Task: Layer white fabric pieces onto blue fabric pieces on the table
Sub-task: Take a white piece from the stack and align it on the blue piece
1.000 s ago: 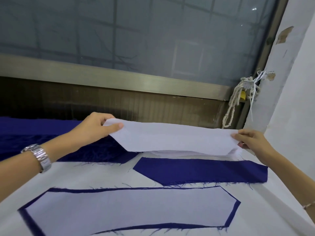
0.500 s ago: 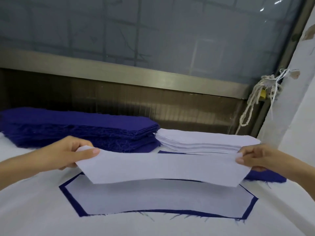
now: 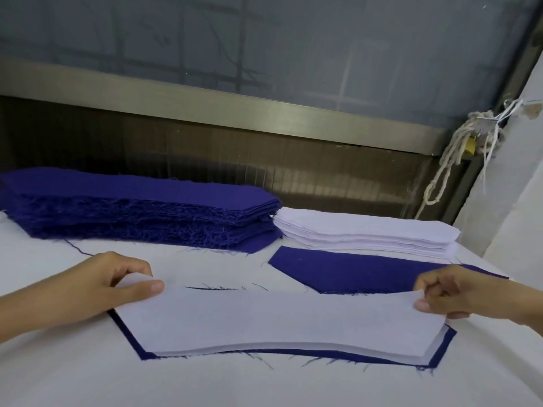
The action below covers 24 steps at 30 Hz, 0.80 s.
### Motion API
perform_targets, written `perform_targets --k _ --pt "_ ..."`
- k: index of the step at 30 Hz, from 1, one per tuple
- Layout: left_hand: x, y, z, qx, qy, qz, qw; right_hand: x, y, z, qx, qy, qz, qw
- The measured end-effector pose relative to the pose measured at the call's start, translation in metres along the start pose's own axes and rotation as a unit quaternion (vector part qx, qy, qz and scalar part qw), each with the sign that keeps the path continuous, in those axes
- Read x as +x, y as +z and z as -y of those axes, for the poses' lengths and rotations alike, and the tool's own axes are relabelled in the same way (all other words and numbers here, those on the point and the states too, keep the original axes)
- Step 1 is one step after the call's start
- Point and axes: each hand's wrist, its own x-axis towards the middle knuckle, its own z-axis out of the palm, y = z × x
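I hold a long white fabric piece (image 3: 279, 321) by both ends. My left hand (image 3: 117, 283) pinches its left corner and my right hand (image 3: 452, 292) pinches its right corner. The piece hovers low over a blue fabric piece (image 3: 440, 352) that carries another white piece, whose edge shows just under the held one. A second, bare blue piece (image 3: 352, 268) lies flat behind it. Further back stand a stack of blue pieces (image 3: 141, 212) and a stack of white pieces (image 3: 367, 233).
The table (image 3: 88, 371) is covered in white cloth. A window with a metal sill (image 3: 264, 113) runs behind the stacks. A knotted rope (image 3: 452, 160) hangs at the right by a white wall (image 3: 517, 201).
The held white piece has come down from above the stacks toward me and now sits low over the nearest blue piece. The view tilted down and nearer.
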Motion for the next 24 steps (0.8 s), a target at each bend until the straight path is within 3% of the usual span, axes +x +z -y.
perform_targets --k 6,14,18,24 --pt "-0.002 0.005 0.005 0.003 -0.013 -0.033 0.999 -0.004 0.003 0.005 -0.003 0.002 0.003 1.000" --pt "-0.001 0.014 0.024 0.062 0.039 -0.085 0.994 -0.010 0.012 0.016 -0.051 0.006 -0.007 0.999" --pt "0.000 0.017 0.037 0.155 0.061 -0.118 0.979 -0.011 0.014 0.021 -0.073 0.012 -0.011 0.997" --pt "0.006 0.016 0.060 0.258 0.031 -0.165 0.952 -0.011 0.016 0.023 -0.091 0.025 -0.021 0.995"
